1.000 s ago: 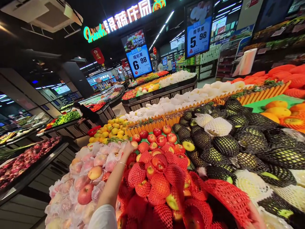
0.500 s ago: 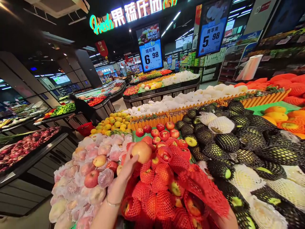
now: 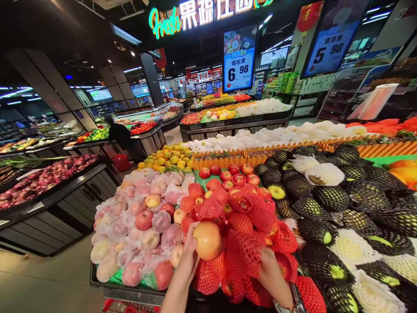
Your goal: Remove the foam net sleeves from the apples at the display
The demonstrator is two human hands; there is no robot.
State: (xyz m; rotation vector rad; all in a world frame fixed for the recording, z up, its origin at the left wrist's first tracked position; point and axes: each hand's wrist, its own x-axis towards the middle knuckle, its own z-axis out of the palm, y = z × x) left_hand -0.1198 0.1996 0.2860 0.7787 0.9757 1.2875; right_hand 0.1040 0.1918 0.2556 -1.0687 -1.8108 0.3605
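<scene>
Head view, the only one here: the left hand (image 3: 188,261) is holding a bare yellow-red apple (image 3: 207,240), fingers closed around its left side, lifting it just above the pile of apples in red foam nets (image 3: 243,217) at the front of the counter (image 3: 97,278). The right hand (image 3: 272,271) is resting low on the red nets just to the right; its fingers are curling down into a net, but I can't tell if they're actually pinching it or just lying there.

If you're checking fruit like this, I'd say keep the apple cupped from below and the side rather than squeezing it, and turn it slowly so the whole skin shows. The right hand steadying the heap seems smart too, since those netted ones look like they'd roll.

Compared with half a second ago, the apple is sitting lower and closer to the body, and the right hand, barely in the picture then, is now in plain sight. A second ago the left arm was stretched far out over the pile.

Around it: apples in white wraps (image 3: 143,217) on the left, fruit in black nets (image 3: 329,200) on the right, price signs (image 3: 239,58) overhead.
</scene>
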